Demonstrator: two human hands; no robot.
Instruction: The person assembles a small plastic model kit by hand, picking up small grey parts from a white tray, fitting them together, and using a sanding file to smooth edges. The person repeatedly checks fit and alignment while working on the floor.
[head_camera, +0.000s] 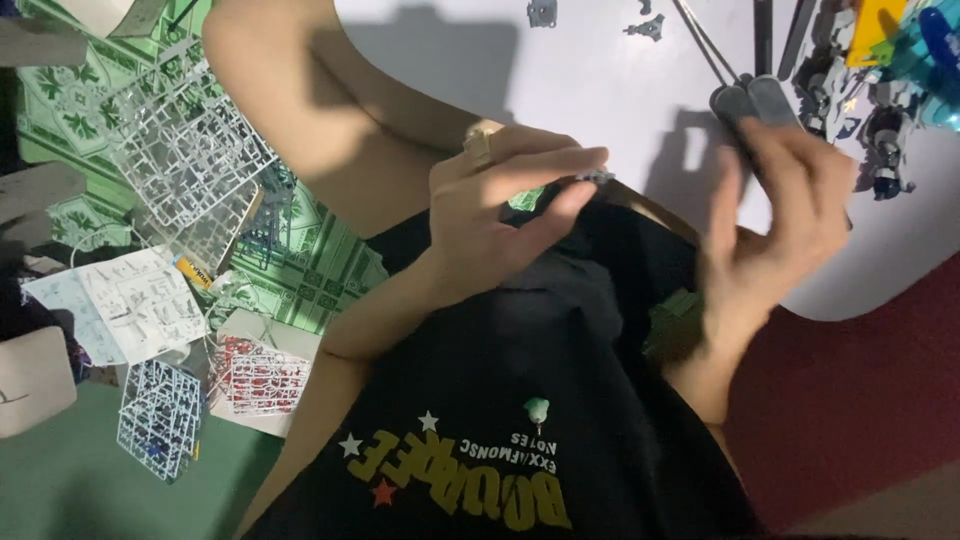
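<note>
A black shirt (520, 400) with printed stars fills the near foreground, hiding the lap. Above it, the left hand (495, 215) pinches a tiny grey plastic part (596, 177) between thumb and forefinger, just over the desk (600, 70) edge; its shape is too small to make out. The right hand (775, 225) is motion-blurred, fingers loosely spread, grasping nothing visible, partly covering grey-handled tools (755, 100). Model pieces (880, 70) are cut off top right.
</note>
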